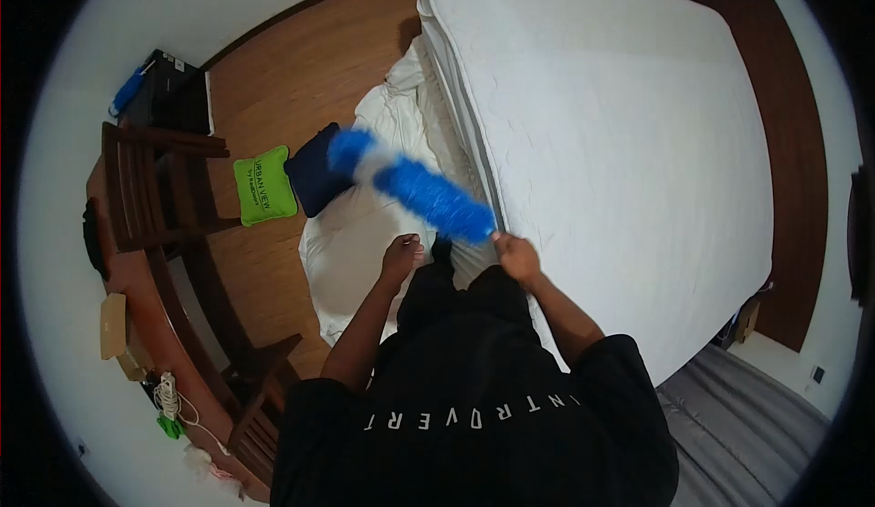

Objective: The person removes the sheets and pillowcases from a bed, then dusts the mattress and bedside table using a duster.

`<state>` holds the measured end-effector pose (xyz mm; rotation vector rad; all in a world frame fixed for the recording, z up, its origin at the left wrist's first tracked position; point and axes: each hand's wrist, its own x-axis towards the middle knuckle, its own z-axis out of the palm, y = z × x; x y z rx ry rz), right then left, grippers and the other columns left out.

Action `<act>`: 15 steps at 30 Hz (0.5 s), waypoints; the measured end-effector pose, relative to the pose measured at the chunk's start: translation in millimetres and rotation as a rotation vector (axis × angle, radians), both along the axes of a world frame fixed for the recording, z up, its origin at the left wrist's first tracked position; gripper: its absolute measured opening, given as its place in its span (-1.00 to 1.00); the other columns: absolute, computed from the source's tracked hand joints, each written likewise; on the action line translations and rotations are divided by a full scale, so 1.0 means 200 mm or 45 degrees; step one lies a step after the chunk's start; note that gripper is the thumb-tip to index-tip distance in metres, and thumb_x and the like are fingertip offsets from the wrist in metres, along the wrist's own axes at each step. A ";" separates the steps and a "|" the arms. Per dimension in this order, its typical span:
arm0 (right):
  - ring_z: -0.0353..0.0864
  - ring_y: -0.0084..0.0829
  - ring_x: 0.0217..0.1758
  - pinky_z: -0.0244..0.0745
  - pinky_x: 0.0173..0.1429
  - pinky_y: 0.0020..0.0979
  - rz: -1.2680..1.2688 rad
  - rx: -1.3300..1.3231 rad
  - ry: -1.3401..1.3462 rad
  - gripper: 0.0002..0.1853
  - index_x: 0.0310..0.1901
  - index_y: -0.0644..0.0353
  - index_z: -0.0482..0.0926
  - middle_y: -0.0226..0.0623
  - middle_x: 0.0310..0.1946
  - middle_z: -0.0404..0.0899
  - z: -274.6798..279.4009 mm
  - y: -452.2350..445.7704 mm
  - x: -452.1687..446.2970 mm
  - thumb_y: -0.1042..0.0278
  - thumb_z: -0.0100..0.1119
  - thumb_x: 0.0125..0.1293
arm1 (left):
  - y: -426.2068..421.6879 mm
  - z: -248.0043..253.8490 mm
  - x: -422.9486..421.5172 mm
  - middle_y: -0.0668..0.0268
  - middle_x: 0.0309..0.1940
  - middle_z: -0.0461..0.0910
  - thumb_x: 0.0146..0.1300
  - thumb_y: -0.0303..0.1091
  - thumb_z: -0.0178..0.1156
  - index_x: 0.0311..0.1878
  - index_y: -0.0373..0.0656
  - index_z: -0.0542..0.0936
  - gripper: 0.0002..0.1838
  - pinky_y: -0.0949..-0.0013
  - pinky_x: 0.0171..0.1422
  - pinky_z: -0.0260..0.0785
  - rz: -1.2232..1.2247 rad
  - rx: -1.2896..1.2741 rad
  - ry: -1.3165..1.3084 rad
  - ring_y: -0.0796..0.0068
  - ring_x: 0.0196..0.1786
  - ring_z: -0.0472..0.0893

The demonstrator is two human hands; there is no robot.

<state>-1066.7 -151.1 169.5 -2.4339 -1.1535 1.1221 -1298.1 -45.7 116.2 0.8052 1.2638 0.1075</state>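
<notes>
A fluffy blue duster (pixel 428 195) with a pale band near its far end slants up and to the left from my right hand (pixel 518 259), whose fingers are closed round its near end. It is slightly blurred and hangs over the white bedding on the floor beside the bed. My left hand (pixel 402 257) is half curled to the left of the duster's near end, its fingers apart and nothing seen in them. The white mattress (pixel 620 142) lies close to my right hand.
White bedding (pixel 346 243) covers part of the wooden floor (pixel 273 106). A green cushion (pixel 265 186) and a dark blue cushion (pixel 316 171) lie on the left. Wooden chairs (pixel 150 188) stand by a desk (pixel 164 325). A black box (pixel 173 92) is behind them; a grey curtain (pixel 738 425) hangs lower right.
</notes>
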 end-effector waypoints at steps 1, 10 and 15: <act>0.45 0.08 -0.31 0.30 -0.20 -0.07 -0.109 0.128 -0.034 -0.51 -0.40 0.23 0.50 0.08 -0.46 0.48 0.03 0.06 0.08 -0.04 -0.27 0.28 | 0.03 0.02 0.01 0.38 -0.30 0.52 0.18 -0.03 0.01 -0.03 -0.11 0.38 -0.59 0.49 -0.27 0.28 0.021 0.011 -0.002 0.59 -0.30 0.50; 0.18 -0.63 -0.71 0.07 -0.61 -0.52 -1.072 1.011 0.336 -0.45 -0.66 0.16 0.33 -0.47 -0.78 0.21 0.19 0.55 0.52 -0.08 -0.33 0.33 | 0.10 0.12 -0.07 0.35 -0.26 0.51 0.19 -0.02 0.00 -0.05 -0.10 0.38 -0.60 0.45 -0.21 0.28 0.056 0.006 0.027 0.55 -0.25 0.50; 0.47 0.03 -0.22 0.29 -0.09 -0.13 -0.574 0.170 -0.145 -0.32 -0.41 0.35 0.50 0.11 -0.35 0.51 -0.33 0.41 0.35 -0.10 -0.54 0.32 | 0.15 0.13 -0.15 0.32 -0.25 0.51 0.19 -0.01 0.00 -0.05 -0.10 0.37 -0.59 0.40 -0.16 0.28 0.115 0.009 0.106 0.50 -0.21 0.50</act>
